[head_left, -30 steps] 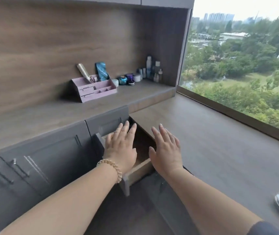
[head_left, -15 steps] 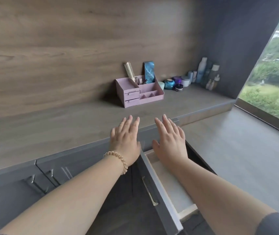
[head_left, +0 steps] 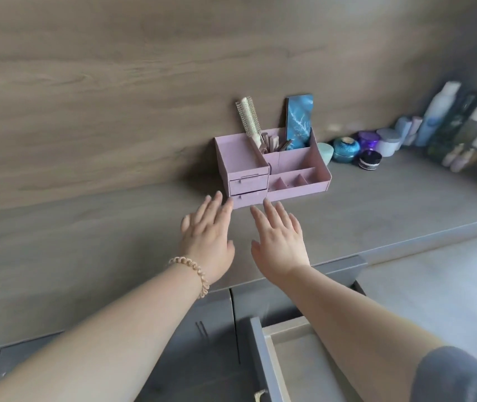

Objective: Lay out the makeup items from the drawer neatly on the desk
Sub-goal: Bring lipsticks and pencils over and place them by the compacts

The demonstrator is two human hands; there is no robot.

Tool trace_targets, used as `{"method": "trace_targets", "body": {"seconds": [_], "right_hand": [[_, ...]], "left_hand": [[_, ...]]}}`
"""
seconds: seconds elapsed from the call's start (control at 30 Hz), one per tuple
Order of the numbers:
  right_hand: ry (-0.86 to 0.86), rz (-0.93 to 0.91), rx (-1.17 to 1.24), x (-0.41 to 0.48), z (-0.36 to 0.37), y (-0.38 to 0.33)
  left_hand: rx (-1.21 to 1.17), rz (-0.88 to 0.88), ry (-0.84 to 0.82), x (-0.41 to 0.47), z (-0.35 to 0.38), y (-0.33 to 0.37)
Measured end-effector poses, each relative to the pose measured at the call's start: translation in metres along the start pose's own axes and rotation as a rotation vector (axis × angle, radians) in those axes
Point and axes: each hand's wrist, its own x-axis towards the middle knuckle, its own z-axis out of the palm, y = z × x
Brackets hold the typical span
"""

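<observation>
The left hand (head_left: 207, 239) and the right hand (head_left: 279, 242) extend side by side over the desk (head_left: 86, 256), palms down, fingers spread and straight. Both hands are empty and grasp nothing. The fingertips point at the pink organizer (head_left: 272, 166), which stands against the wooden back wall (head_left: 144, 68). The left fingertips lie just beside the lower small drawer (head_left: 248, 199) of the organizer; whether they touch it cannot be told. The flat, open posture suits a reach toward the organizer front, probably to steady the unit or pull a small drawer.

A beaded bracelet (head_left: 194, 272) sits on the left wrist.

The organizer holds a round hairbrush (head_left: 249, 117) and a blue box (head_left: 299, 120) upright in its rear compartments, which keeps tall items from tipping. The front divided tray appears empty. To the right, jars (head_left: 346, 147) and bottles (head_left: 440, 117) stand in a row along the wall.

Below the desk edge, the large desk drawer (head_left: 286, 358) stands open. Its visible part shows a bare bottom; no makeup items are seen in it. Judgement: the items to lay out are more likely in the organizer's small drawers, both of which are shut. No item lies laid out on the desk in front of the hands.
</observation>
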Motion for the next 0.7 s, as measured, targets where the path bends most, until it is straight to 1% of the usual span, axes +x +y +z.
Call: {"method": "trace_targets", "body": {"seconds": [0.1,0.2,0.27,0.4,0.57,0.7], "right_hand": [[0.003,-0.039,-0.037,0.03,0.02,0.007],[0.031,-0.024,-0.069,0.055,0.042,0.012],[0.076,-0.013,-0.09,0.066,0.054,0.015],[0.191,-0.034,-0.133,0.085,0.073,0.02],[0.304,-0.05,-0.174,0.102,0.078,0.018],[0.362,-0.048,-0.202,0.114,0.076,0.016]], "left_hand": [[-0.016,0.023,0.031,0.035,0.017,-0.007],[-0.031,0.066,0.129,0.064,0.037,-0.017],[-0.011,0.113,0.206,0.081,0.05,-0.026],[0.017,0.178,0.261,0.104,0.07,-0.042],[-0.026,0.247,0.371,0.116,0.08,-0.05],[-0.028,0.294,0.42,0.123,0.082,-0.054]]}}
